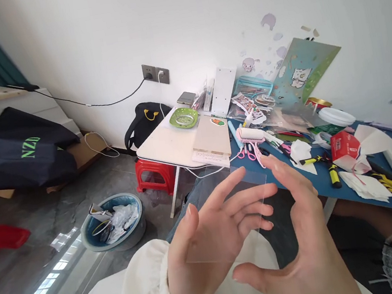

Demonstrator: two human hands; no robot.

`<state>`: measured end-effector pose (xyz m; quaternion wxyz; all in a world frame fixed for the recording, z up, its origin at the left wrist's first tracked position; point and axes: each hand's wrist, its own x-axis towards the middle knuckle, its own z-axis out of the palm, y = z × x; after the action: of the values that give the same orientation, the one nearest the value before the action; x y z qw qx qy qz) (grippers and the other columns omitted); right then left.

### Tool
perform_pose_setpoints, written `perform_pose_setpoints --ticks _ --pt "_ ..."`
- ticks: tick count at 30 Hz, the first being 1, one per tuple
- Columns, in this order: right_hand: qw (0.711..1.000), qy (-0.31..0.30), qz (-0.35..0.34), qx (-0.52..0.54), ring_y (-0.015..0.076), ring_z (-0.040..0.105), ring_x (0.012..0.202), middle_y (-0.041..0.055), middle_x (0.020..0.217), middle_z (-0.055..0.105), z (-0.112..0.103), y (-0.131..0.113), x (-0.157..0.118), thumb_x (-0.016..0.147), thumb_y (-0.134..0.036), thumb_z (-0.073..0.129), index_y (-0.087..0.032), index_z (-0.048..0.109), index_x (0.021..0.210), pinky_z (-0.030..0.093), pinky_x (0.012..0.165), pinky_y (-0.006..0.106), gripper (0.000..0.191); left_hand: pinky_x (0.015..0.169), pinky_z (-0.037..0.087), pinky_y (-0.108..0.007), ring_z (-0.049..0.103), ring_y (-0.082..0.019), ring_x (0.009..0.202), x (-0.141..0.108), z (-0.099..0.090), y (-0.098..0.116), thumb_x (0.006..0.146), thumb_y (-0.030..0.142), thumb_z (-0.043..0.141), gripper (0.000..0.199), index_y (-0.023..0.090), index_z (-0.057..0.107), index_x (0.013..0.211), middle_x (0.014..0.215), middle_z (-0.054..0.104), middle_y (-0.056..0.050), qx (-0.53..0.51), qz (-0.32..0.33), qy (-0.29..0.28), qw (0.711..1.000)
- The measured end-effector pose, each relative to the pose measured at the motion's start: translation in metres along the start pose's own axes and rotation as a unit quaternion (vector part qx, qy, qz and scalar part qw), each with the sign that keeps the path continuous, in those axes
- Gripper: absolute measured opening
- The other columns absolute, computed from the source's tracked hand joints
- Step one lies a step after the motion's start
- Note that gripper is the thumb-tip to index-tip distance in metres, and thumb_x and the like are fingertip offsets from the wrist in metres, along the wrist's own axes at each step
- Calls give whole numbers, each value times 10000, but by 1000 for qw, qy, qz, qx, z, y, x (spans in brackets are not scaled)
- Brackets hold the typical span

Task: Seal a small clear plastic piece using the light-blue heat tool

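Observation:
A clear, thin square sheet point(212, 244) is tilted in front of me, its outline faint. My left hand point(213, 229) is behind it, palm toward me, fingers spread and partly seen through the sheet. Whether the left palm touches it, I cannot tell. My right hand point(303, 229) is curved in a wide C, with the thumb at the sheet's lower corner and a fingertip at its upper right corner, so it appears to hold the sheet by these edges.
A blue table point(322, 181) carries a pink lint roller point(252, 133), a red box point(344, 144), white papers and tools. Left of it, a white table point(157, 141) bears a green dish point(183, 124) and a board point(211, 137). A bin point(88, 243) and red stool point(154, 176) stand on the floor.

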<state>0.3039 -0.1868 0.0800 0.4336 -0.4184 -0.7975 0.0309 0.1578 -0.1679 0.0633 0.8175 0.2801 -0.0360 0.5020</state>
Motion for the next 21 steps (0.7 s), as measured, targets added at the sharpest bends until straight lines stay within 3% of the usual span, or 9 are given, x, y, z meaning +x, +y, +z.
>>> perform_pose_setpoints --ticks 10,12,14,15,17,19,20,21 --pt "999 10 -34 -33 361 350 1296 153 1407 350 4 -5 -2 675 -284 763 -207 182 1473 268 1045 603 990 979 362 -418 525 -276 1091 -5 2 2 883 556 384 671 125 416 1397 1221 590 -179 38 4 -19 999" --pt "999 33 -13 9 367 331 1312 120 1433 331 8 -3 -5 643 -279 793 -256 216 1469 260 1054 586 1008 992 363 -434 522 -299 1128 -5 4 2 866 627 364 726 138 422 1398 1276 570 -177 50 -2 -18 999" --pt "983 84 48 155 367 316 1328 87 1436 360 14 2 -8 571 -342 849 -294 319 1428 250 1069 550 1009 1012 362 -453 501 -328 1186 -7 4 2 832 712 319 794 161 445 1389 1348 531 -167 73 -14 -12 997" --pt "952 115 90 269 360 322 1329 74 1421 398 18 4 -8 527 -411 866 -305 388 1388 250 1076 526 990 1023 361 -458 492 -337 1208 -8 3 2 813 743 304 817 174 469 1375 1366 522 -157 92 -17 -7 996" --pt "839 161 161 494 337 371 1313 67 1370 484 24 8 -7 498 -619 805 -306 486 1310 270 1071 489 928 1038 370 -441 486 -329 1228 -12 -1 1 796 749 345 778 209 533 1324 1352 547 -124 153 -4 17 988" --pt "774 161 197 579 335 418 1289 107 1367 503 28 8 -3 587 -832 557 -266 476 1336 330 1021 505 941 996 432 -359 546 -279 1165 -17 -8 0 787 665 507 607 270 603 1237 1244 632 -71 236 32 68 969" --pt "744 154 213 614 330 443 1270 120 1351 523 29 6 0 603 -884 448 -248 492 1329 364 988 498 966 953 461 -303 587 -235 1096 -20 -11 -1 811 543 581 463 301 616 1204 1157 670 -44 282 26 122 951" --pt "701 146 230 659 320 452 1264 120 1340 538 29 4 2 597 -911 389 -238 520 1309 383 970 479 988 801 517 -235 649 -174 871 -22 -13 -2 799 445 644 374 327 632 1154 963 709 -17 322 27 172 930"
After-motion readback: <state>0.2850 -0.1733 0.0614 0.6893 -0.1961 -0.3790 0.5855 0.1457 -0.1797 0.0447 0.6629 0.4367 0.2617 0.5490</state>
